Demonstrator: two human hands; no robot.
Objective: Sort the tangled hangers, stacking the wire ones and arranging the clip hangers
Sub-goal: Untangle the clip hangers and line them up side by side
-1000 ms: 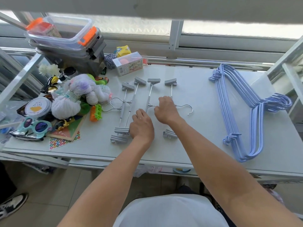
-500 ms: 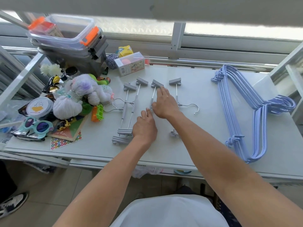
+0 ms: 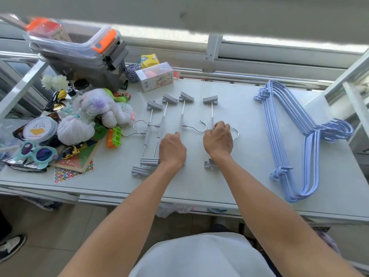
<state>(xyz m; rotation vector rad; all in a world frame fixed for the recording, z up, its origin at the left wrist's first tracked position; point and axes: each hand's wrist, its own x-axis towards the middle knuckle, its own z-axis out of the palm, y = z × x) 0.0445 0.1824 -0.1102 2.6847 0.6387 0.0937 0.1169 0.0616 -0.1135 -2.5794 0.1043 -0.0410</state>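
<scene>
Several grey clip hangers lie side by side on the white table, bars running front to back. My right hand grips the bar of the rightmost clip hanger, whose hook pokes out to the right. My left hand holds the bar of the neighbouring clip hanger; its hook curls toward my right hand. Two more clip hangers lie close together to the left. A stack of blue wire hangers rests on the right side of the table.
Toys, yarn balls, sunglasses and a sticker sheet crowd the table's left end. A plastic storage box and a small carton stand at the back left. A window rail runs behind the table.
My right hand has slid the rightmost clip hanger to the right, away from the others. My left hand has shifted onto the hanger beside it, which now lies straighter.
</scene>
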